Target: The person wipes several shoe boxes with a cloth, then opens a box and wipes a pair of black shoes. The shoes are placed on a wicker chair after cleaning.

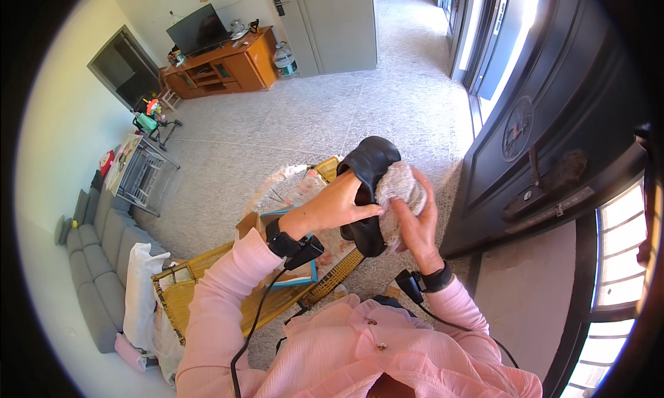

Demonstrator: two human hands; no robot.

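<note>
A black leather shoe (371, 159) is held up in front of me, above the floor and the edge of a woven seat. The fingers of my left hand (337, 201) are inside the shoe's opening, with the thumb outside near its rim. My right hand (419, 224) grips a greyish, fluffy cloth (402, 188), which touches the shoe's right side. The shoe hides part of my left fingers. Under my left wrist, an open cardboard box (306, 274) with blue edges rests on the yellow bamboo seat (233, 294).
A dark door (519, 138) stands close on the right. A grey sofa (98, 273) and a metal-framed table (148, 177) are at left. Farther off are a wooden TV cabinet (254, 61), a large water bottle (285, 61) and a stroller-like wheeled frame (155, 125).
</note>
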